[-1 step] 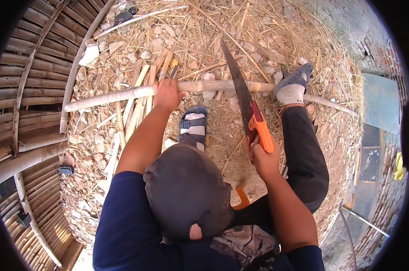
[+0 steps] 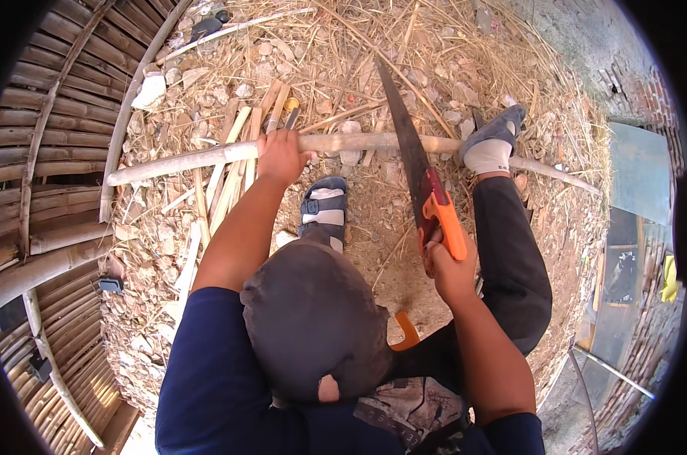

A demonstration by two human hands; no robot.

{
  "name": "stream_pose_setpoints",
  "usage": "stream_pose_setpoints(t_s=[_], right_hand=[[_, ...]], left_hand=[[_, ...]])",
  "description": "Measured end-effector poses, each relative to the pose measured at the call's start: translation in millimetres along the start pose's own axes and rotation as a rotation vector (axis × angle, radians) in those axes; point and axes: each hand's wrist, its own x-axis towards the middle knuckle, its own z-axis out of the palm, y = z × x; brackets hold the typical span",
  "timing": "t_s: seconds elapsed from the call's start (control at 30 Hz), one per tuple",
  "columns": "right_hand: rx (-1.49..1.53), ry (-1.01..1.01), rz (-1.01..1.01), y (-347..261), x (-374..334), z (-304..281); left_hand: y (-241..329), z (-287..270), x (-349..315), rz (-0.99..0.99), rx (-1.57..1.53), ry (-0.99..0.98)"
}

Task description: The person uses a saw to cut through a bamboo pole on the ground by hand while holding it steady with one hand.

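Note:
My left hand [image 2: 281,158] is closed over a long pale bamboo pole [image 2: 184,158] that lies crosswise on the stony ground. In my right hand [image 2: 451,265] is a hand saw [image 2: 406,140] with an orange and dark red handle. The saw's dark blade points away from me and passes over the pole, left of my right foot. Whether its teeth touch the pole I cannot tell. My right foot [image 2: 489,148], in a sock and dark sandal, rests on the pole's right part. My left sandal [image 2: 323,212] stands on the near side of the pole.
Several split bamboo strips [image 2: 228,182] lie under and beside the pole near my left hand. A yellow-ended tool [image 2: 291,110] lies beyond. A curved orange thing [image 2: 406,331] shows partly by my dark-clothed knee [image 2: 313,318]. A slatted bamboo wall [image 2: 55,136] is at left.
The saw and my right hand have shifted slightly to the right, and the blade tip is a little farther away. My left hand and the pole stay in place.

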Motion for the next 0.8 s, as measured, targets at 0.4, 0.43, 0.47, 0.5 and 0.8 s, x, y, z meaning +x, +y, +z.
stream_pose_setpoints(t_s=[0.4,0.43,0.47,0.5,0.8], right_hand=[[-0.035,0.142,0.001,-42,-135,-62],[-0.032,0.164,0.0,-44,-144,-64],[-0.07,0.169,-0.003,-46,-150,-65],[-0.109,0.174,-0.005,-49,-156,-68],[-0.092,0.133,0.067,-44,-142,-58]], left_hand=[[-9,-49,43,0.026,-0.07,-0.443],[-1,-53,36,0.0,-0.07,-0.403],[6,-54,28,-0.028,-0.072,-0.368],[11,-55,21,-0.056,-0.073,-0.332],[10,-6,4,-0.045,0.086,0.068]])
